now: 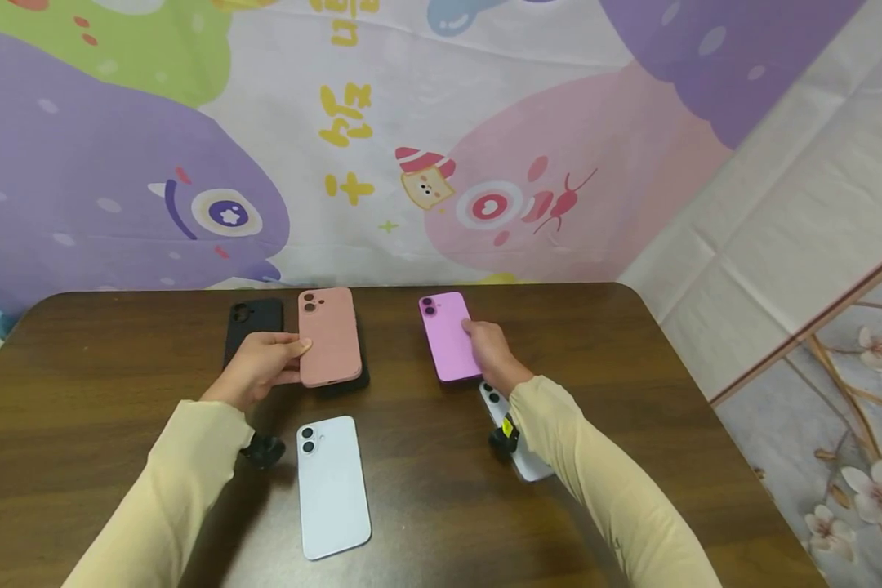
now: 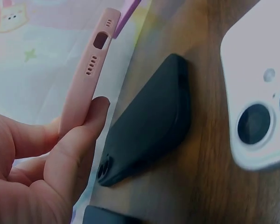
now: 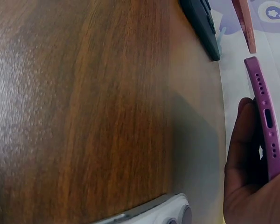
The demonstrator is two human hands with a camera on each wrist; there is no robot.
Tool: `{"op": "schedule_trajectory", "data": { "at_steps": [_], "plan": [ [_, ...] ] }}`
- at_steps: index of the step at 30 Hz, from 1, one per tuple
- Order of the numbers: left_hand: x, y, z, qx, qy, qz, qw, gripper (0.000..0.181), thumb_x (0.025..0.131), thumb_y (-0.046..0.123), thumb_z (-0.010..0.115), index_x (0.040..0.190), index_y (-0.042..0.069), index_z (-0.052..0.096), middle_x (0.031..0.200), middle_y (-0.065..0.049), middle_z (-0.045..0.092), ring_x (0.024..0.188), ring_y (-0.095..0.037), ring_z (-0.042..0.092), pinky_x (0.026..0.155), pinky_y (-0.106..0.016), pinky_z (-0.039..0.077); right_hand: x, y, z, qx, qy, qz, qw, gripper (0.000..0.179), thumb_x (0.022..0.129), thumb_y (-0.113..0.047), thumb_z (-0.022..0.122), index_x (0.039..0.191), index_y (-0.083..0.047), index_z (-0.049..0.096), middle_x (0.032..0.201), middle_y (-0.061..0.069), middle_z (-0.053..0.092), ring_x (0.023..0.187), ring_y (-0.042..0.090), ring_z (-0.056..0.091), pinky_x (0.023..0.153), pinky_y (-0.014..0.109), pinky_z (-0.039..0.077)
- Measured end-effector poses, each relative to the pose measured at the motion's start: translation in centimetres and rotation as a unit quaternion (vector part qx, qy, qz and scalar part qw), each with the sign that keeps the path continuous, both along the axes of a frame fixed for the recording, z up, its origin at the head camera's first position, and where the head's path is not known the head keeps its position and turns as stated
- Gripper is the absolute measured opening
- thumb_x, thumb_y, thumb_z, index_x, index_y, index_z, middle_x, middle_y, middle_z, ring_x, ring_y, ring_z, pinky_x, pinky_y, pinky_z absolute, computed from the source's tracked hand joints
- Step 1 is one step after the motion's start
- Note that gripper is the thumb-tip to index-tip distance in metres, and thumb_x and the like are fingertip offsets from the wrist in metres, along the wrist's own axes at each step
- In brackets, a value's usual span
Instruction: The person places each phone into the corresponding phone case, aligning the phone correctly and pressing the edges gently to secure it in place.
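Observation:
My left hand [image 1: 265,363] pinches a pink phone case [image 1: 329,339] by its left edge, thumb on the back and fingers behind. In the left wrist view the case is tilted up above the table, its port cutout and speaker holes showing. My right hand [image 1: 496,351] grips a purple phone [image 1: 448,335] by its right edge, with the camera end pointing away. The right wrist view shows the bottom edge of this phone, with its charging port, raised above the table. Beneath the pink case lies a black phone case [image 2: 149,121], mostly covered by it in the head view.
Another black phone case [image 1: 257,317] lies behind my left hand. A white phone [image 1: 332,490] lies near the front of the wooden table [image 1: 426,506]. Under my right wrist is a second white phone [image 1: 532,465], partly hidden. A cartoon-printed cloth [image 1: 382,253] hangs at the table's back edge.

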State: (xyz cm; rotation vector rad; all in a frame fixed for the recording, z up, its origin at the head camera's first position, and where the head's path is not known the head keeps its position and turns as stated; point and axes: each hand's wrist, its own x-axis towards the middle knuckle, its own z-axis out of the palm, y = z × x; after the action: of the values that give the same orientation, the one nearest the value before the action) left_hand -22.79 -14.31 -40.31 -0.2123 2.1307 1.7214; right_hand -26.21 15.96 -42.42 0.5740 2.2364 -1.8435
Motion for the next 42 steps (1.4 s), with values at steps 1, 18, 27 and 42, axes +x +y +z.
{"op": "schedule_trajectory", "data": {
  "at_steps": [1,18,27,42],
  "plan": [
    [0.0,0.2,0.0,-0.003,-0.001,0.000,1.0000,0.049,0.098,0.016,0.047,0.135,-0.015,0.036,0.087,0.001,0.060,0.071,-0.003,0.062,0.071,-0.024,0.058,0.0,0.0,0.0,-0.002,0.000,0.001,1.0000,0.040,0.096,-0.022,0.046,0.123,0.007,0.054,0.103,0.015,0.058,0.075,0.014,0.054,0.063,0.021,0.048],
    [-0.1,1.4,-0.3,-0.014,-0.014,0.003,0.9998,0.047,0.099,0.017,0.048,0.135,-0.012,0.039,0.088,-0.002,0.062,0.070,-0.005,0.063,0.072,-0.024,0.058,0.4,-0.3,-0.1,-0.008,0.005,0.017,0.9998,0.039,0.097,-0.023,0.043,0.120,0.008,0.055,0.090,0.010,0.057,0.068,0.012,0.053,0.058,0.021,0.047],
    [0.0,1.6,-0.4,-0.029,-0.015,0.006,0.9994,0.045,0.099,0.018,0.047,0.134,-0.009,0.042,0.099,-0.008,0.062,0.073,-0.006,0.063,0.075,-0.027,0.058,0.5,-0.5,-0.2,-0.011,0.002,0.015,0.9998,0.039,0.097,-0.022,0.044,0.122,0.007,0.054,0.097,0.012,0.057,0.074,0.013,0.053,0.061,0.021,0.047],
    [0.0,2.3,-0.2,-0.013,-0.017,0.004,0.9998,0.047,0.098,0.019,0.048,0.135,-0.009,0.041,0.103,-0.011,0.062,0.074,-0.007,0.064,0.078,-0.029,0.058,0.3,-0.9,-0.2,-0.021,-0.002,0.009,0.9997,0.041,0.096,-0.023,0.044,0.123,0.006,0.053,0.110,0.016,0.058,0.081,0.015,0.054,0.068,0.022,0.048]
  ]
}}
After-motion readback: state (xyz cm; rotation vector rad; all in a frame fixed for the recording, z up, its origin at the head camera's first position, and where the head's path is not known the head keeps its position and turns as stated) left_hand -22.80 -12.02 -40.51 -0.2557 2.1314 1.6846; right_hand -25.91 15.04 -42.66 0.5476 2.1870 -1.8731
